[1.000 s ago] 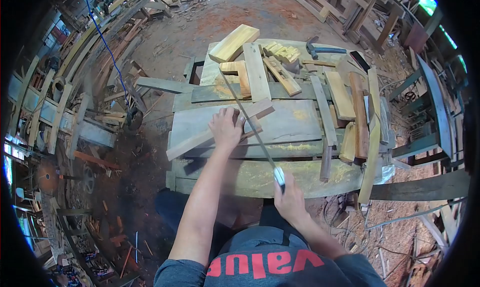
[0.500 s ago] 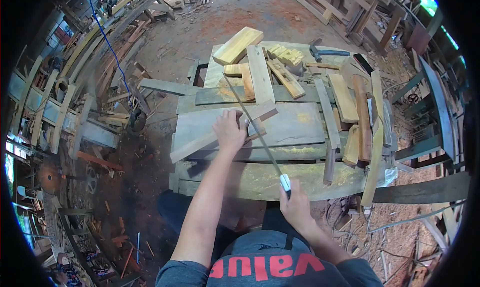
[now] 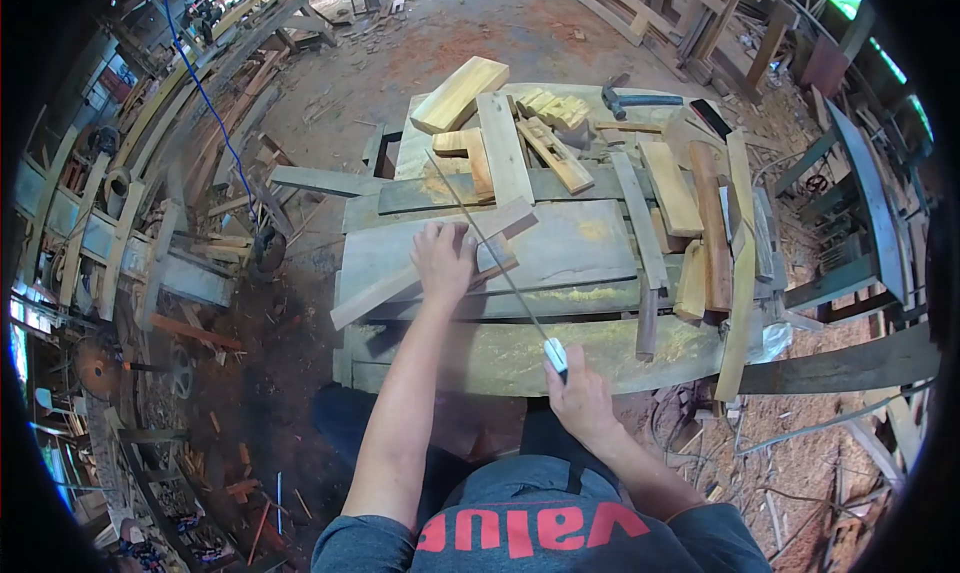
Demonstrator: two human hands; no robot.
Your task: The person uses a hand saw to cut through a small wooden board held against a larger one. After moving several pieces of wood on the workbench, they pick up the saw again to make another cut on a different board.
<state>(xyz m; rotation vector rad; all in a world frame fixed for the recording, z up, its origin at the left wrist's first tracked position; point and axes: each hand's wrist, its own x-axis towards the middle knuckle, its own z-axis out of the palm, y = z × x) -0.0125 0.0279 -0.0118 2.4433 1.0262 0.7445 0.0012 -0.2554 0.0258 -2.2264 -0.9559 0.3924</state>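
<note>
My left hand (image 3: 444, 261) is closed over a narrow strip of wood (image 3: 385, 295), pressing it down at a slant on the worn wooden bench. A handsaw is in my right hand (image 3: 582, 397), whose fingers wrap its white and dark handle (image 3: 556, 354). Its long thin blade (image 3: 512, 285), seen nearly edge-on, crosses the strip just right of my left hand. The blade tip reaches past an L-shaped wooden piece (image 3: 480, 163). Under the strip, near the blade, lies another short wooden piece (image 3: 497, 260), partly hidden.
Wooden blocks (image 3: 460, 93), a hammer (image 3: 640, 100) and a dark phone-like object (image 3: 711, 119) lie at the bench's far side. Several boards and a round wooden piece (image 3: 711, 228) lie on the right. Stacked timber (image 3: 150, 253) stands left; wood scraps litter the floor.
The whole view has shifted slightly, so the bench appears a little further left. Both hands keep their holds, and the saw stays across the strip with little visible movement.
</note>
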